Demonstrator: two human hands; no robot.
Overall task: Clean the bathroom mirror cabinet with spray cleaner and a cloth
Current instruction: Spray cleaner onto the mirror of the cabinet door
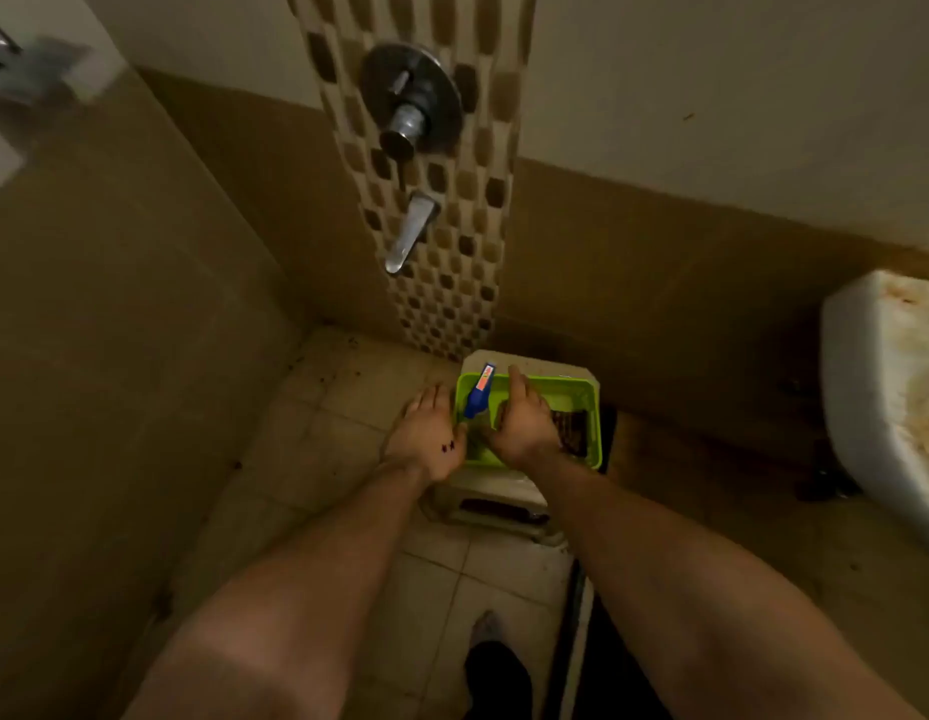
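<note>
Steadying, it seems, the green tray (571, 392) at its nine o'clock rim with a flat left hand (426, 433), the person cups the right hand (522, 423) beside the spray bottle (478, 397) at ten o'clock, its grip unclear.

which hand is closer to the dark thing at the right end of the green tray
Right. The right hand is over the green tray, right beside the dark thing; the left hand is outside the tray's left rim.
</note>
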